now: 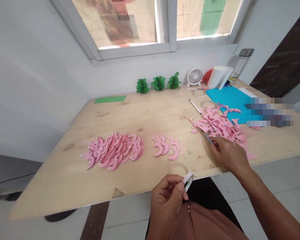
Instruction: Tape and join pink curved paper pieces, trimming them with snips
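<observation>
My left hand (168,196) pinches a narrow roll of white tape (189,180) at the table's front edge, just above my lap. On the right, my right hand (227,151) is closed round a thin grey-blue tool (208,137) whose slim tip points at the pink paper scraps (220,123); its handle is hidden in the fingers, so its kind cannot be made out. Between the hands and further back lie several curved pink paper pieces (173,146) in small groups. To the left spreads a larger overlapping heap of curved pink pieces (117,150) with pale ends.
Green folded-paper shapes (158,83) stand along the wall beside a small white fan (195,77). A green strip (110,99) lies back left. At the back right are a marker (195,106), tape rings (199,93), blue sheets (225,96), a white roll (216,77) and a bottle (241,65).
</observation>
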A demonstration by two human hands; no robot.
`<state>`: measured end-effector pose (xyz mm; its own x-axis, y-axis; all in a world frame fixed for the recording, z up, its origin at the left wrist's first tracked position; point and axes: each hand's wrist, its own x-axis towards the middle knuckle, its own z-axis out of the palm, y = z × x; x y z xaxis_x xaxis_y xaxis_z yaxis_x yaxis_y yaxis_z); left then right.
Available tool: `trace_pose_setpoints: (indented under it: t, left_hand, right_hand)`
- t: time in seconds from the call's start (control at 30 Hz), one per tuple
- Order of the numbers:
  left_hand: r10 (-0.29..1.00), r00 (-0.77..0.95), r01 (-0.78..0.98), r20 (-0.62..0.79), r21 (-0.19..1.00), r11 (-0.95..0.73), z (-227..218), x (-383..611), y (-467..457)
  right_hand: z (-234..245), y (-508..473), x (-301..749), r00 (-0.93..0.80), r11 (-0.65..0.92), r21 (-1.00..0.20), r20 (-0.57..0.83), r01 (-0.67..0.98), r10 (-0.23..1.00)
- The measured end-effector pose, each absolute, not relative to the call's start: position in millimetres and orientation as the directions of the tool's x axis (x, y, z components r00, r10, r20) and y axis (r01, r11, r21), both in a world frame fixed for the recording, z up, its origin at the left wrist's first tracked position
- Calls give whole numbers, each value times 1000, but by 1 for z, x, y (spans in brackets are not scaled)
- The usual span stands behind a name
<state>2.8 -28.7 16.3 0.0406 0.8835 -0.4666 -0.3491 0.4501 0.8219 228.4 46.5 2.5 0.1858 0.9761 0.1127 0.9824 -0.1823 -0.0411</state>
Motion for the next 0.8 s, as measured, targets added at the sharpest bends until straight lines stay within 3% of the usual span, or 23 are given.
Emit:
trace_pose_setpoints:
  t: [0.2,0.37,0.5,0.67,0.8]
  left_hand:
    - [883,41,-358,-467,818,449,17,1,-29]
    - [885,33,-363,-465,819,444,16,3,-29]
    - [889,56,-363,-454,820,442,15,4,-29]
    - [893,44,-356,-448,828,433,16,4,-29]
    - [898,9,-349,-440,840,415,17,5,-29]
  right_hand:
    - [9,48,233,276,-279,23,79,960,958]
    - [8,28,240,285,-282,-42,178,959,942]
    - [4,12,237,223,-197,-133,217,971,950]
    - [-6,10,230,146,-136,-69,160,988,976]
    - [-13,12,230,94,-83,-64,192,995,977]
